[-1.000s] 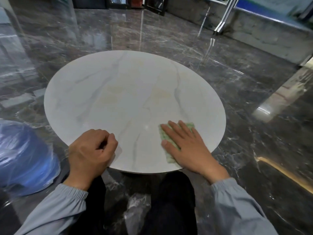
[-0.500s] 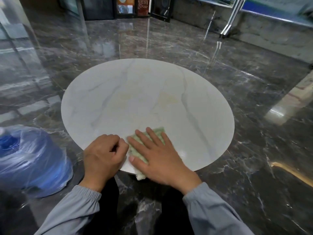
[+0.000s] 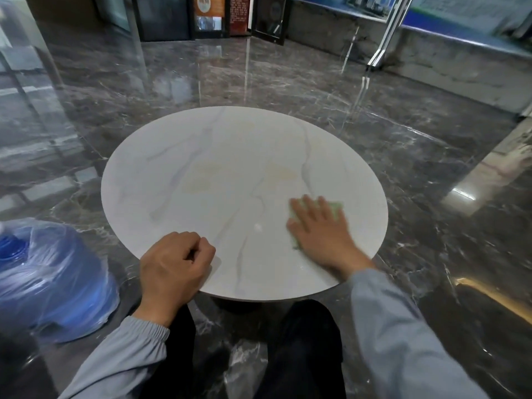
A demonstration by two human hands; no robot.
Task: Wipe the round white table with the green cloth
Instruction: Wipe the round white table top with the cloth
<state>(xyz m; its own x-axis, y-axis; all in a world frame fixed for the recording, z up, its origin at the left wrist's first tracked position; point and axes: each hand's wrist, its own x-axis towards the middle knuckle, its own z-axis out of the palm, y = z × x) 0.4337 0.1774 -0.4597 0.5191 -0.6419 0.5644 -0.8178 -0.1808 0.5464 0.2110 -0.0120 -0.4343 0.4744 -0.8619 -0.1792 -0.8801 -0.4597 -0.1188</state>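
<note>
Fingers [image 3: 309,206] straight, right hand [image 3: 320,233] presses green cloth [image 3: 335,210]; left hand [image 3: 175,263] curled empty; poster [image 3: 210,8] writing blurred.

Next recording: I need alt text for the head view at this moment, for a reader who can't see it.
The right hand presses a green cloth flat on the near right part of a round white table, fingers straight. The left hand rests curled at the near edge. A plastic-wrapped blue jug sits on the dark marble floor to the left.
</note>
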